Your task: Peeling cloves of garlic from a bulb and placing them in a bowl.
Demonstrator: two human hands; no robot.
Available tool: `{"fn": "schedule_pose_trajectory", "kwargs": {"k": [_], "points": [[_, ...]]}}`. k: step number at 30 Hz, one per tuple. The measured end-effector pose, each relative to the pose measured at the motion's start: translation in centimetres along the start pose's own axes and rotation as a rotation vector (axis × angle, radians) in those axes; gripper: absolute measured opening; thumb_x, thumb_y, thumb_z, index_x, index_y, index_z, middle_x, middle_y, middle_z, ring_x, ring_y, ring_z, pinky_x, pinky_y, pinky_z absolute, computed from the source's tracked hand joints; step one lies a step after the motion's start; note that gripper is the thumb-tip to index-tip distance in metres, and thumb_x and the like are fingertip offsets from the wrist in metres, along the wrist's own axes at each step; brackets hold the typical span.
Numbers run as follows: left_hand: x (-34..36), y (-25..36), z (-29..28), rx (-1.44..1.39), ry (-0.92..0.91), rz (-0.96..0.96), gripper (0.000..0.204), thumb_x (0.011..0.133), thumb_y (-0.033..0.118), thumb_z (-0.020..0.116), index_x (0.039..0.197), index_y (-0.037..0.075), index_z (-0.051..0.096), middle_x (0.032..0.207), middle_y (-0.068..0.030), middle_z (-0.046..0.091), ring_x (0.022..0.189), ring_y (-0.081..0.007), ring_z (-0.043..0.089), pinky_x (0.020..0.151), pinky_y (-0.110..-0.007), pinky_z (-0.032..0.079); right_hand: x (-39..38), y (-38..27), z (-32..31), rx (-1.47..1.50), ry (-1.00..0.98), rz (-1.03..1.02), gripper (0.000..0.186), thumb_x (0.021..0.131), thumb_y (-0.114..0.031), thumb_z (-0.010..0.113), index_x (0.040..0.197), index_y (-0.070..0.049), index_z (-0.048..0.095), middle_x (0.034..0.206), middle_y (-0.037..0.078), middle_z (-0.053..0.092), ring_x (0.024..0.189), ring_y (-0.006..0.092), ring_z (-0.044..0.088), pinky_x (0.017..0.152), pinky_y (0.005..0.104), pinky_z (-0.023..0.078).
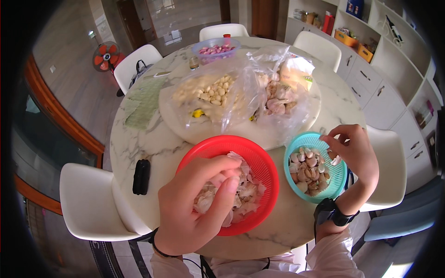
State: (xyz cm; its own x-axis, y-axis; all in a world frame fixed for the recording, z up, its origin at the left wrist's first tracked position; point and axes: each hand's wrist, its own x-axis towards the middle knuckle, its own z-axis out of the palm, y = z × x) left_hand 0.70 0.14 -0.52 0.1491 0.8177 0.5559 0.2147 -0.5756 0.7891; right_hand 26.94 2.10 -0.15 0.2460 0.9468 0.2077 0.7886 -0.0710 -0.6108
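Note:
My left hand (194, 204) hovers over the red basket (259, 157), fingers curled around a garlic bulb (206, 197) with papery skin. The red basket holds garlic skins (250, 190). My right hand (354, 148) is over the far right rim of the teal basket (289, 178), pinching a small garlic clove (336, 160) between fingertips. The teal basket holds several unpeeled cloves (308, 169). A dark watch (331, 213) sits on my right wrist.
A round marble table (139, 143) carries a turntable with clear plastic bags of peeled cloves (211, 92) and garlic bulbs (278, 99), a blue bowl (215, 48) behind, a black case (141, 176) at left. White chairs ring the table; a cabinet stands right.

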Motion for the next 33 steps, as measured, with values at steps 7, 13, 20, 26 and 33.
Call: {"fn": "schedule_pose_trajectory", "kwargs": {"k": [7,13,20,26,33], "points": [[0.1,0.3,0.4,0.056,-0.159,0.037,0.013,0.073,-0.006,0.051,0.086,-0.004,0.054,0.082,-0.0117,0.055,0.070,-0.0157,0.056,0.069,-0.026,0.044,-2.1,-4.2,1.3,0.818,-0.343,-0.193,0.008,0.077,-0.003,0.060,0.077,0.005,0.061,0.061,0.004,0.059,0.052,0.0053,0.054,0.043,0.0162,0.041],[0.0,-0.7,1.2,-0.087,-0.106,0.135,0.018,0.070,-0.007,0.057,0.086,-0.002,0.054,0.086,-0.0110,0.054,0.073,-0.0158,0.053,0.065,-0.025,0.043,-2.5,-5.3,4.4,1.033,-0.580,-0.435,0.015,0.082,-0.010,0.055,0.085,0.004,0.059,0.066,0.001,0.056,0.052,0.0025,0.046,0.043,0.0161,0.035],[0.4,-1.1,1.0,-0.323,-0.204,0.059,0.020,0.072,-0.006,0.060,0.089,0.000,0.053,0.088,-0.0068,0.051,0.073,-0.0119,0.046,0.063,-0.023,0.037,-2.6,-5.7,5.4,1.081,-0.704,-0.453,0.017,0.084,-0.011,0.052,0.088,0.005,0.058,0.072,0.002,0.055,0.058,0.0015,0.046,0.046,0.0164,0.037],[0.2,-0.9,1.0,-0.315,-0.186,0.067,0.019,0.072,-0.006,0.060,0.089,0.000,0.053,0.087,-0.0064,0.050,0.073,-0.0117,0.046,0.063,-0.023,0.037,-2.8,-6.2,4.6,1.041,-0.722,-0.408,0.016,0.084,-0.009,0.053,0.086,0.006,0.058,0.076,0.003,0.057,0.069,0.0035,0.048,0.060,0.0189,0.041],[0.3,-1.0,1.0,-0.255,-0.181,0.105,0.018,0.072,-0.006,0.060,0.088,0.000,0.053,0.086,-0.0067,0.051,0.073,-0.0124,0.048,0.062,-0.023,0.037,-3.5,-6.4,4.9,0.926,-0.547,-0.429,0.012,0.081,-0.007,0.055,0.082,0.004,0.058,0.068,0.004,0.057,0.061,0.0048,0.048,0.054,0.0198,0.041]]}}
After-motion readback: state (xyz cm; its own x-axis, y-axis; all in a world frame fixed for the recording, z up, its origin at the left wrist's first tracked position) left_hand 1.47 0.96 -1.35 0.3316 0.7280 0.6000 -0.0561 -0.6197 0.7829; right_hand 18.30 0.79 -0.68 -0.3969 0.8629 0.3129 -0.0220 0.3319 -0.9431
